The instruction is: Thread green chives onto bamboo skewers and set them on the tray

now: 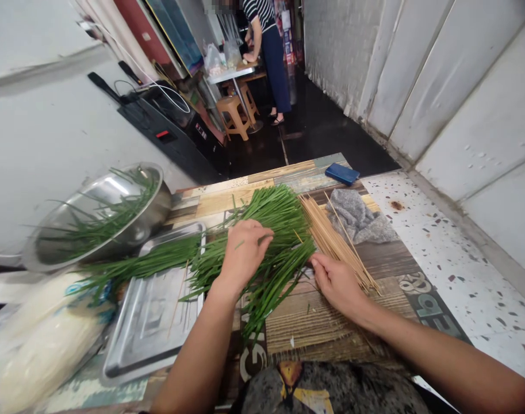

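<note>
A big heap of garlic chives (pixel 275 213) lies across the table in front of me. My left hand (pixel 245 250) is over the heap, fingers curled and thumb drawn in; what they pinch is hidden. A bit of green leaf sticks to its back. My right hand (pixel 337 282) is closed, thumb against forefinger, at the cut end of a smaller bunch of chives (pixel 279 282); anything thin between the fingertips is too small to make out. Just beyond that hand lies a pile of thin wooden skewers (pixel 331 236).
At left are a metal tray (pixel 158 310) with chives across it, a steel bowl (pixel 154 201) of chives and plastic-wrapped pale packs (pixel 50 345). A grey cloth (pixel 359 218) and blue box (pixel 342 173) lie at right. Beyond, a person (pixel 271 57) stands at another table (pixel 232 73).
</note>
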Tool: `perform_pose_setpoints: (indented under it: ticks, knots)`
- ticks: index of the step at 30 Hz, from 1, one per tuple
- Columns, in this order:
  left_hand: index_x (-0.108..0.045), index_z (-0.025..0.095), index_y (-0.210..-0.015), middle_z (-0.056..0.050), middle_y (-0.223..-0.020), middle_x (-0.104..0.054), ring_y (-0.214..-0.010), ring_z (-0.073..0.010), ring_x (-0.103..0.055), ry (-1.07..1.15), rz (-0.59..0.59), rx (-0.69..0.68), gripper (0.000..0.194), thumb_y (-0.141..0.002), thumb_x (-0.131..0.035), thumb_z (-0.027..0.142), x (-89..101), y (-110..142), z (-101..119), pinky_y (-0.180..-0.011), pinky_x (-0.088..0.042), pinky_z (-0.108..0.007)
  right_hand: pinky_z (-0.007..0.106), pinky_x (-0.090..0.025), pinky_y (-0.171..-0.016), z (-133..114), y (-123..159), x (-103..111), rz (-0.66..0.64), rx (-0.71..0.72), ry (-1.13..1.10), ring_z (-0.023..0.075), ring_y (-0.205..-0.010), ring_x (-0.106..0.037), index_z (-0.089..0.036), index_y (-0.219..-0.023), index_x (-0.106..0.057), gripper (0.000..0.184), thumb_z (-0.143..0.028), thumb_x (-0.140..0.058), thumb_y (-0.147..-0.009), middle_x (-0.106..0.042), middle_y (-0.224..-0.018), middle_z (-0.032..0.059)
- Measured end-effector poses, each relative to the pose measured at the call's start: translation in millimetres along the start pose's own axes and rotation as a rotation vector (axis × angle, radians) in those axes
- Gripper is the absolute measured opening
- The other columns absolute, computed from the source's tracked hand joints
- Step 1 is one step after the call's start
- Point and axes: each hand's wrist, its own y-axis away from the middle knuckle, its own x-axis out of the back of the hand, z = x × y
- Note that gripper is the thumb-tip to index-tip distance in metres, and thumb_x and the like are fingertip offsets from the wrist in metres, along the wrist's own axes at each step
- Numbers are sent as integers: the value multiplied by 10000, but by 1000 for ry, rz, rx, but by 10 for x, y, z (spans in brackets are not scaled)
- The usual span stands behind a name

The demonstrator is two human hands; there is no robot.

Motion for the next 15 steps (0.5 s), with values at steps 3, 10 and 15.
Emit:
perform_pose_setpoints:
  ticks: [3, 10, 15]
  knots:
    - [-704, 224, -845, -54, -831, -624, -854, -205, -528, -77, -14, 8, 122, -771, -613, 258, -81, -33, -26, -781, -378, -359, 233, -353, -558, 9, -6, -14, -11, 3, 17, 144, -547, -501, -194, -795, -561, 284, -258, -305, -900, -547, -605, 10]
    - [-709, 243, -844, -61, -824, -615, -831, -214, -504, -140, 39, 0, 152, -813, -566, 282, -167, -11, 28, -725, -327, -356, 234, -362, -579, 26, -18, -32, -11, 27, 22, 146, -579, -519, -187, -810, -574, 285, -249, -309, -895, -579, -652, 24]
    - [-705, 251, -870, -66, -830, -609, -835, -235, -491, -245, 43, -19, 146, -792, -589, 290, -170, -28, 74, -709, -300, -368, 239, -378, -612, 28, -14, -29, -6, 39, -8, 152, -625, -551, -184, -853, -582, 270, -241, -321, -894, -613, -707, 34]
